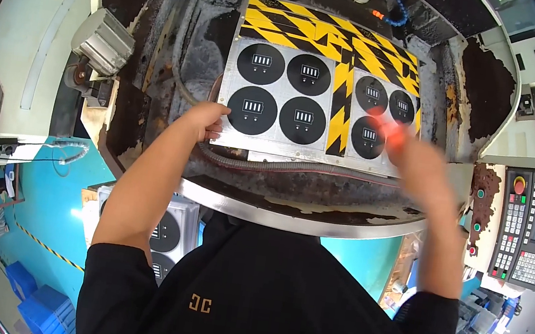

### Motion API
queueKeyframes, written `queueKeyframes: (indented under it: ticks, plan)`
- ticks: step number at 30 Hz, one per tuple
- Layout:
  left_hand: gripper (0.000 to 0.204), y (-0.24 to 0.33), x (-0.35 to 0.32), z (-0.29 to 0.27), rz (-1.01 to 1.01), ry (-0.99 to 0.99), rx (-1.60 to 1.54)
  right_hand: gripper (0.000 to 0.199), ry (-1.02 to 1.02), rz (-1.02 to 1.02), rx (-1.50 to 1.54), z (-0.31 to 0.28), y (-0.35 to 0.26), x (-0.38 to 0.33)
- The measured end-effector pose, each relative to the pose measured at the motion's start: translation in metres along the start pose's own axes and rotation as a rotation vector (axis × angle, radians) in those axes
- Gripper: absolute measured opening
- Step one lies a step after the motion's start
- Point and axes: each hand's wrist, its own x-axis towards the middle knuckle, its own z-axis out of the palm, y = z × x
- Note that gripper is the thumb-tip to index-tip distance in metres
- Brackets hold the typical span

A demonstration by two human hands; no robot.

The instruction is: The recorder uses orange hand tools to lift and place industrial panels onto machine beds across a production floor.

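A flat metallic fixture plate (283, 147) lies in the machine bay, with several black round discs (252, 110) set in rows on it. White battery-like bar marks show on the discs. Yellow-and-black striped tape (340, 102) covers its far side and runs down between two groups of discs. At the plate's near left corner, my left hand (205, 120) is closed around the edge. Over the right-hand group, my right hand (423, 167) grips a red-orange object (387, 128); motion blur hides its exact kind. Some right-hand discs are partly covered by it.
A ribbed grey hose (281, 168) curves along the plate's near side. Blue jointed coolant nozzles (396, 13) hang at the back. The bay's curved metal rim (287, 220) runs in front of me. A control panel (530, 225) stands at right, and a motor (103, 40) at left.
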Motion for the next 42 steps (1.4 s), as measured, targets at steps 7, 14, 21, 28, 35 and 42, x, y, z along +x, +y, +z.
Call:
queueKeyframes:
  ticks: [7,14,21,28,35,42]
  plan:
    - [0.027,0.021,-0.002,-0.006,0.217,0.198,0.070,0.040,-0.129,-0.290,0.076,0.017,-0.093,0.008]
    - [0.036,0.006,0.015,-0.003,0.019,0.023,0.161,0.032,0.002,-0.375,-0.119,-0.096,-0.074,-0.045]
    - [0.029,-0.002,0.021,-0.003,0.068,0.055,0.113,0.024,-0.003,-0.111,-0.359,-0.144,-0.043,-0.066]
    - [0.024,-0.007,0.023,-0.008,0.081,0.055,0.061,0.022,0.121,0.029,-0.342,-0.141,-0.024,-0.088]
    - [0.025,-0.008,0.027,-0.011,0.063,0.036,0.094,0.018,0.048,0.066,-0.375,-0.130,-0.021,-0.115]
    - [0.027,-0.007,0.030,-0.009,0.058,0.031,0.112,0.017,-0.032,0.140,-0.377,-0.110,0.009,-0.133]
